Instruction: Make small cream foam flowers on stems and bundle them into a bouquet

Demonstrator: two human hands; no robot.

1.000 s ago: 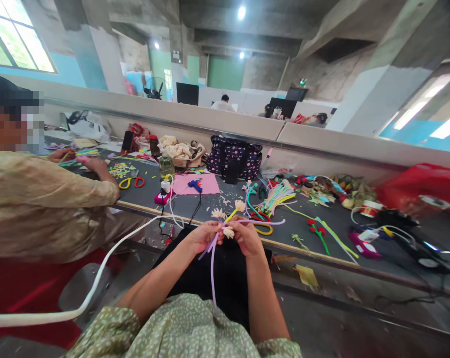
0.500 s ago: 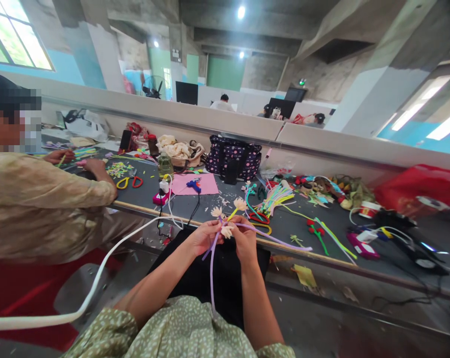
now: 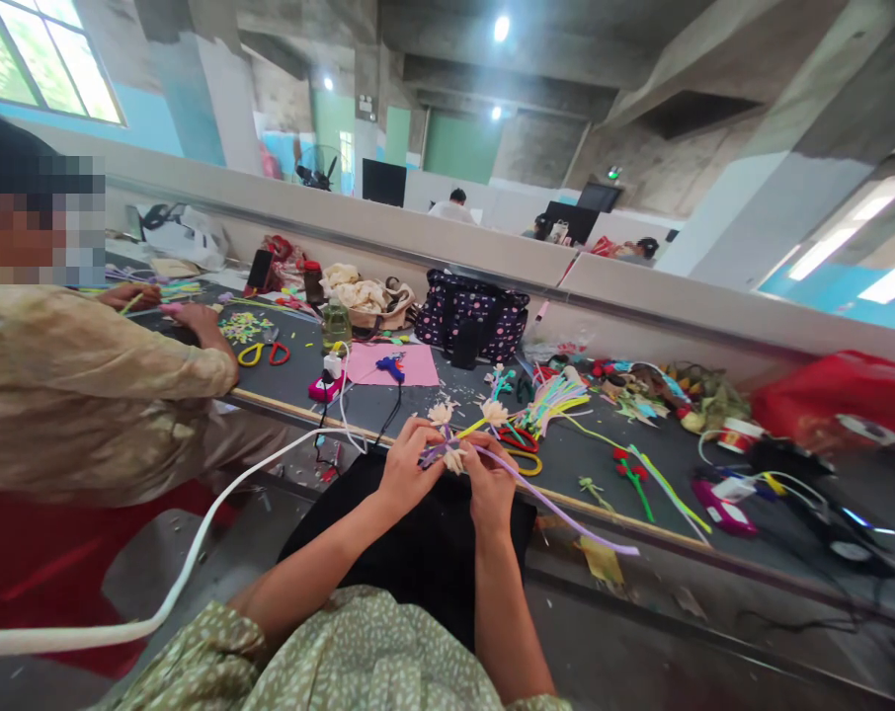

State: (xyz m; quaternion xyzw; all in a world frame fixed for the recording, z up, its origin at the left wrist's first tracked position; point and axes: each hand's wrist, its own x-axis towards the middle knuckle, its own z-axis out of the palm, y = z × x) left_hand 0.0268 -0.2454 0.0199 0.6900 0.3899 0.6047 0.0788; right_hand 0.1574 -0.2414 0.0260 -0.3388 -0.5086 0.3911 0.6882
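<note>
Above my lap, at the table's front edge, both hands hold a small bunch of pipe cleaner flowers [image 3: 495,413] with cream fluffy heads and yellow and purple stems. My left hand [image 3: 409,474] is closed on the left part of the bunch, where purple stems cross. My right hand [image 3: 492,482] pinches it from the other side. A long purple pipe cleaner [image 3: 573,520] runs from near my right fingers out to the right, past the table edge. My fingers partly hide where the stems meet. Scissors with red and yellow handles [image 3: 523,462] lie just beyond my right hand.
A glue gun [image 3: 390,368] rests on a pink sheet [image 3: 425,367]. Loose pipe cleaners [image 3: 558,400], a red flower [image 3: 631,474] and a polka-dot bag [image 3: 507,321] are on the table. A white cable [image 3: 196,558] crosses at left, near a co-worker's arm [image 3: 166,370].
My left hand has turned over the stems, its fingers now higher. The purple pipe cleaner that hung down over my lap no longer shows there. The view has tilted slightly.
</note>
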